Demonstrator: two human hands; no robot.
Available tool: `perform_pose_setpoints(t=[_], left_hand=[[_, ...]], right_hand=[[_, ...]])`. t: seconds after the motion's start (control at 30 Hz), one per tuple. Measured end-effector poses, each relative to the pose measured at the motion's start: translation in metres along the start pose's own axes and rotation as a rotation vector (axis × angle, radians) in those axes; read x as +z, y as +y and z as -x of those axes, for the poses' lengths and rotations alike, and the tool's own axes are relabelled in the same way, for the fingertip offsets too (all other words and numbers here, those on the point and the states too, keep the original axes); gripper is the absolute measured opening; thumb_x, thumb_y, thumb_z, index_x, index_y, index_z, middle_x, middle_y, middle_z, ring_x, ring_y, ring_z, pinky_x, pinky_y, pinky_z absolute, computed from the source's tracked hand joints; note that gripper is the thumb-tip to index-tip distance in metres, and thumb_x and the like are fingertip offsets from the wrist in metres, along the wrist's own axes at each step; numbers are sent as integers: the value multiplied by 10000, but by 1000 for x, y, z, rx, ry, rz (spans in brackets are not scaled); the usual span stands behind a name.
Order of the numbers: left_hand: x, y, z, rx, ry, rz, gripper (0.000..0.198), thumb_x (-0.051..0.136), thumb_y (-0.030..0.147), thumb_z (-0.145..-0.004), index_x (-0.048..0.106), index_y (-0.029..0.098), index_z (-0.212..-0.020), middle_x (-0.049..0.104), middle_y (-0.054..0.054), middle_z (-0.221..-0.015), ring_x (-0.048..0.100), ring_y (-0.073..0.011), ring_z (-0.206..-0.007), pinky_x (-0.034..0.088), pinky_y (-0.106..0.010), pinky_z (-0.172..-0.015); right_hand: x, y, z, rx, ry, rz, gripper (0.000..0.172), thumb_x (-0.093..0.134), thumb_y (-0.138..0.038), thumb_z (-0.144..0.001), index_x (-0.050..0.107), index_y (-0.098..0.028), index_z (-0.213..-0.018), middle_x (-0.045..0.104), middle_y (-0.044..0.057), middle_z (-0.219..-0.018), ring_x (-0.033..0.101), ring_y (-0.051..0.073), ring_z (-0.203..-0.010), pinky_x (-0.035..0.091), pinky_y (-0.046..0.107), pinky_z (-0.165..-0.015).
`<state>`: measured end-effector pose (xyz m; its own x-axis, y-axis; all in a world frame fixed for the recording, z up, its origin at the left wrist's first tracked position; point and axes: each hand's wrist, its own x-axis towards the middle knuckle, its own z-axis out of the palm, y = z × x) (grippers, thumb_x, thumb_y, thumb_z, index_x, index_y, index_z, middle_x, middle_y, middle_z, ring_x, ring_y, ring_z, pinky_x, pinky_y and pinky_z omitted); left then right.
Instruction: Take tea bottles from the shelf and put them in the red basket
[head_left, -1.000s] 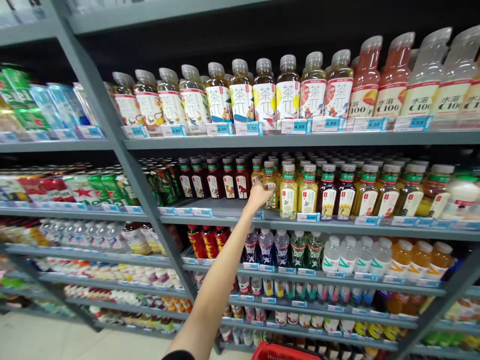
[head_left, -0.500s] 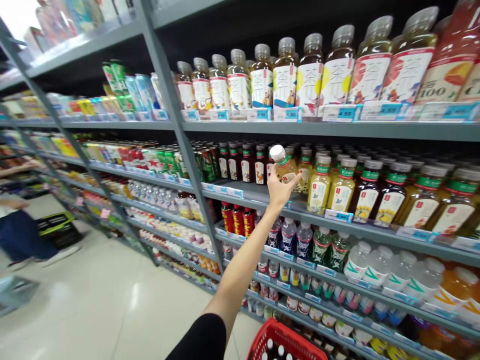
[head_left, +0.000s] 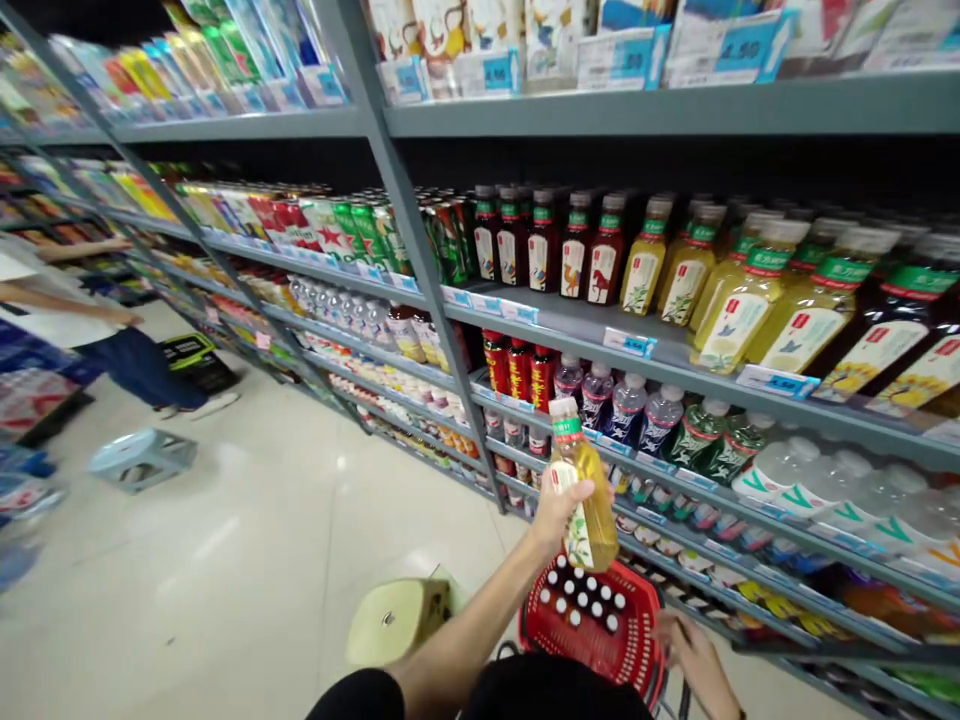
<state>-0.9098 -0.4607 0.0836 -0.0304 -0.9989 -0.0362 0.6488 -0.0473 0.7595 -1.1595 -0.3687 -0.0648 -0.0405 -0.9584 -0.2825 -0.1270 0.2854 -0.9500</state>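
My left hand (head_left: 559, 510) is wrapped round a bottle of yellow tea (head_left: 598, 505) with a white cap, a green band at the neck and a plant on its label. The bottle is slightly tilted and is held in front of the shelves, above the far end of a red shopping basket (head_left: 652, 625). Inside the basket stand several dark bottles (head_left: 583, 600) with white caps. My right hand (head_left: 686, 650) is at the basket's right rim, its fingers smeared by motion; whether they touch the rim I cannot make out.
Shelves of drinks (head_left: 667, 365) run along the right and into the distance. A pale yellow stool (head_left: 390, 620) stands left of the basket, and a light blue stool (head_left: 142, 455) is farther off. At the far left a person (head_left: 112, 310) stands reaching toward the shelves.
My left hand has drawn the yellow tea bottle off the shelf, down and toward me. The view has tilted down, and my right hand has come into sight by the basket.
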Motion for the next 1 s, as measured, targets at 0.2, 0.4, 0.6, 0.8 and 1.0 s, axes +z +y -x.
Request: perform_pose_setpoints(t=[0.2, 0.4, 0.6, 0.8, 1.0], left_hand=[[-33, -17, 44, -171, 199, 3, 675, 1008, 458, -572, 662, 161, -1070, 770, -93, -964, 762, -239, -775, 641, -360, -733], [-60, 2, 60, -105, 159, -122, 708, 1000, 422, -622, 565, 206, -1136, 746, -45, -1010, 761, -200, -823, 621, -309, -763], [-68, 12, 75, -123, 102, -169, 719, 983, 389, -652, 529, 224, -1184, 735, -53, -1053, 742, -189, -827, 616, -289, -736], [-69, 14, 80, -136, 27, -135, 641, 981, 302, -658, 546, 222, -1123, 731, -35, -994, 729, -175, -798, 609, -275, -720], [-76, 13, 84, -128, -10, -126, 604, 969, 308, -688, 540, 222, -1104, 734, -47, -1030, 728, -173, -815, 599, -271, -733]], right_hand=[[78, -48, 26, 83, -284, -357, 602, 645, -714, -946, 723, -249, -1321, 680, 136, -1408, 716, 347, -1154, 605, 556, -998], [136, -74, 66, 51, -254, -297, 660, 800, -609, -894, 626, -242, -1415, 748, 110, -1243, 762, 256, -897, 613, 488, -992], [155, -72, 77, -19, -261, -332, 537, 783, -492, -947, 609, -233, -1384, 753, 65, -1094, 723, 178, -715, 631, 354, -762], [153, -74, 87, -59, -268, -328, 470, 768, -419, -968, 625, -244, -1380, 743, 62, -1086, 687, 164, -679, 619, 330, -679], [166, -70, 93, -53, -207, -352, 545, 767, -413, -960, 559, -280, -1446, 696, 88, -1227, 682, 181, -759, 625, 334, -646]])
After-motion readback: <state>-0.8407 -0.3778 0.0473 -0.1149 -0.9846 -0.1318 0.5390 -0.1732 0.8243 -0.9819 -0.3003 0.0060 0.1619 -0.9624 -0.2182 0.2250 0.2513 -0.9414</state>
